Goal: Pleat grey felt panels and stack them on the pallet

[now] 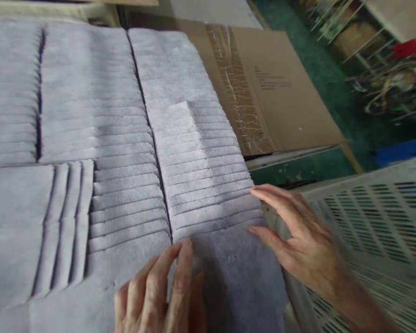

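Grey, felt-like cloth pieces lie overlapped in long rows, each edge set a little back from the one above. My left hand (159, 289) rests at the near end of the right-hand row (225, 175), its fingertips on the top cloth (235, 273) by the seam between two rows. Its fingers stretch forward, and the thumb is partly hidden. My right hand (298, 236) is at the outer edge of the same row, thumb and fingers spread apart, fingertips touching the cloth edges. Neither hand visibly grips a piece.
More overlapped cloth rows (114, 115) lie to the left, with a crosswise fanned stack (17, 231) on top. A taped cardboard box (280, 97) stands beyond the right row. At right is a slotted white plastic crate (336, 208). Cluttered racks (398, 83) stand on the green floor.
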The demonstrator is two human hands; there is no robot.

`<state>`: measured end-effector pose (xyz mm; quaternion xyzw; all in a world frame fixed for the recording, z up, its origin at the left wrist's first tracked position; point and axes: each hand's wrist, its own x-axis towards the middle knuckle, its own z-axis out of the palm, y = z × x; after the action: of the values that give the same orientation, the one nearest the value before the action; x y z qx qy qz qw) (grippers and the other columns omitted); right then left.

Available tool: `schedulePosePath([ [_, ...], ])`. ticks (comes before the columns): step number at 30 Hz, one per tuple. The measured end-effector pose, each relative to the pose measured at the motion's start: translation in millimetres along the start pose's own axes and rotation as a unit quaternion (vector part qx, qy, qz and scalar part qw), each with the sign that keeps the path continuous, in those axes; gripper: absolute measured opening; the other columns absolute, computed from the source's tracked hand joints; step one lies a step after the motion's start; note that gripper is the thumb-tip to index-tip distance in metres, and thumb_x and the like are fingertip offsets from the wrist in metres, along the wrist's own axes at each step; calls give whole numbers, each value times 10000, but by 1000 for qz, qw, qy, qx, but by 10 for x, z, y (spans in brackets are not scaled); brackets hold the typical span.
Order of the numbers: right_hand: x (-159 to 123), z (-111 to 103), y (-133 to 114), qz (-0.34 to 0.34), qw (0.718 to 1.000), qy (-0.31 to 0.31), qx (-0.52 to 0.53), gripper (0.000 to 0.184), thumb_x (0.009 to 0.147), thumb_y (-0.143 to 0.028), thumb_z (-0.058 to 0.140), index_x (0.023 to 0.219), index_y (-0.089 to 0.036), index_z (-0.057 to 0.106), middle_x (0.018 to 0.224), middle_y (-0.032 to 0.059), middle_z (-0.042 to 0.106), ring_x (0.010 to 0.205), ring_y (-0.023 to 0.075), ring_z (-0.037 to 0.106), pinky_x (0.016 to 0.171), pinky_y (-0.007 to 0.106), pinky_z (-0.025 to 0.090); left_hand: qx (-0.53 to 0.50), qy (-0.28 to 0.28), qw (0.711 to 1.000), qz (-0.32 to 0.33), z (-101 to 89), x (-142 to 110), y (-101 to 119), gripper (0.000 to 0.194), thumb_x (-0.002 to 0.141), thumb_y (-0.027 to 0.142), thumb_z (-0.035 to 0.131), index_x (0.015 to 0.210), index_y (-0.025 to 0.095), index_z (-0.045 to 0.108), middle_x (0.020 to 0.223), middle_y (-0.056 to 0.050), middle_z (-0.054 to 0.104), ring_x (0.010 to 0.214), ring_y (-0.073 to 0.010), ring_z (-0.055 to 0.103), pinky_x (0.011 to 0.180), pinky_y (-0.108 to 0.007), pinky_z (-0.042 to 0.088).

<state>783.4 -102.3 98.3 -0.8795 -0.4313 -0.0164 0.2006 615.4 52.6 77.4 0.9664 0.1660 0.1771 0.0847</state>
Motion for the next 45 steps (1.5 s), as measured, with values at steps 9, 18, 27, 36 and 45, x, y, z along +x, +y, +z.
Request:
schedulePosePath([
  [9,247,-41,121,-37,996,-85,3,433,663,-145,729,1044,-182,527,985,49,585,922,222,508,806,374,449,-15,-77,997,24,43,399,-250,411,823,312,497,1197,151,445,1044,-108,595,875,-256,539,686,-384,417],
  [18,116,-82,15,181,979,-92,19,163,700,-308,670,741,-200,555,685,-17,589,635,151,561,573,271,416,-15,-104,995,4,-16,436,-275,205,772,353,567,912,220,498,800,-39,575,760,-246,537,643,-380,412],
  [27,-91,-27,-71,218,975,-23,39,260,848,-388,476,699,-203,583,530,-35,564,412,99,483,428,235,347,-56,-96,994,-20,-35,395,-338,110,834,331,520,808,225,523,729,-17,571,707,-210,523,644,-355,387],
  [36,-37,-27,-90,235,971,-29,46,314,821,-514,518,683,-247,609,550,8,626,434,145,558,384,267,367,-33,0,997,-71,-179,189,-145,252,796,209,580,1044,203,535,871,-51,571,776,-189,506,687,-337,414],
  [45,-68,8,-90,179,984,3,13,349,829,-546,473,674,-249,571,494,-29,571,353,134,494,331,264,321,-47,-73,994,-59,-11,452,-244,328,777,247,570,1100,208,522,994,-67,573,871,-226,506,720,-379,454],
])
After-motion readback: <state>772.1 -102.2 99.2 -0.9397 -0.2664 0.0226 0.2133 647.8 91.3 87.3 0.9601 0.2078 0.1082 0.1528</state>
